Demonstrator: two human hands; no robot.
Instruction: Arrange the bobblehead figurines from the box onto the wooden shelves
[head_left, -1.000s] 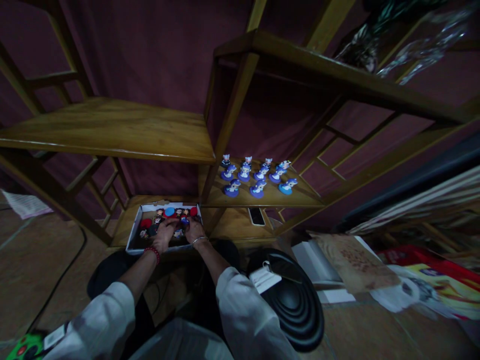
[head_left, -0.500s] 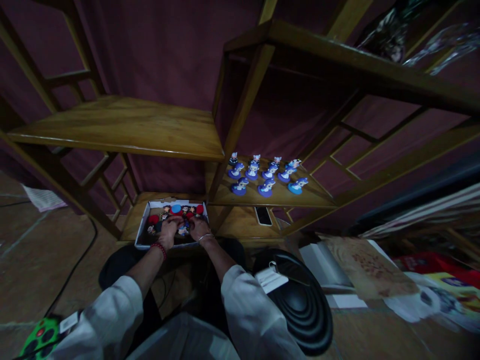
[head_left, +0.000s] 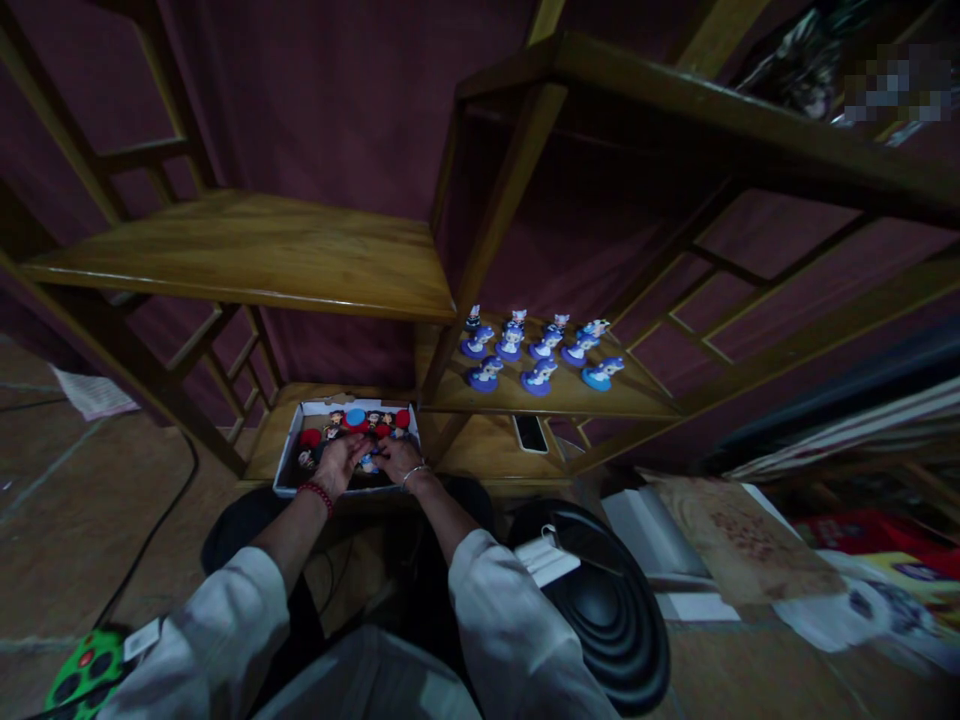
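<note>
Evidently, in the head view, a small blue-and-white moulded figurine [head_left: 368, 464] is contained in the shallow white cardboard box [head_left: 286, 452], toward its near side and right of its middle. Over that box the bare left hand [head_left: 339, 464], with a red beaded bracelet [head_left: 318, 493] worn at its wrist, and the bare right hand [head_left: 397, 460], with a silvery bracelet [head_left: 415, 473], are held close together at either side of the figurine, fingers curled inward; whether it is pinched or merely touched by either hand cannot be told, the contact being dim and partly hidden. Along the far wall of the box, small dark-haired red-and-black figurines [head_left: 373, 419] and a round blue disc [head_left: 355, 418] are packed closely. To the right of the box and higher, purple-and-white figurines on round bases [head_left: 510, 345] are stood in rows. The blue-and-white piece is judged to be light and stiff, probably hard plastic, its smooth surface a little slippery, and any thin projecting parts could be snapped if squeezed. It would best be held by its sturdier body or base, between thumb and fingertips, with its neighbours in the box left unpressed.
</note>
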